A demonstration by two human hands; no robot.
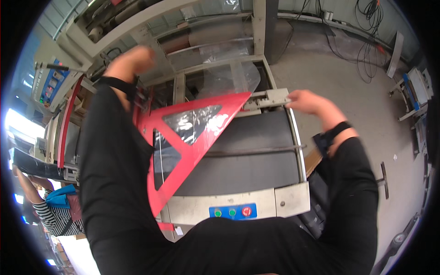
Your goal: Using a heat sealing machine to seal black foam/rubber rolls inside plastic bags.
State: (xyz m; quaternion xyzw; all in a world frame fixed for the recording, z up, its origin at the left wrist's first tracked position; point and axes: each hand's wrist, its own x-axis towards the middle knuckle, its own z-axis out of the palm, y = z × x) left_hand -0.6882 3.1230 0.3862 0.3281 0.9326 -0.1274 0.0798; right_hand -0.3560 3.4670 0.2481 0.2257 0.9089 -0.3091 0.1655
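Observation:
My right hand (308,102) is at the right side of the machine, its fingers closed on the end of a cream metal bracket (277,97). Farther back on the left, my left hand (138,58) is raised above the machine, blurred, and its fingers cannot be made out. Between my arms a red triangular frame (195,153) with clear windows stands over the dark conveyor belt (256,169). Clear plastic film (229,79) lies behind the frame, at the back of the machine. My left sleeve covers part of the frame's left side.
A blue control panel (233,211) with two green buttons and a red one is on the machine's front edge. A thin rod (256,151) crosses the belt. Black cables (366,52) hang at the far right. At far left a person in a striped shirt (48,215) stands by other equipment.

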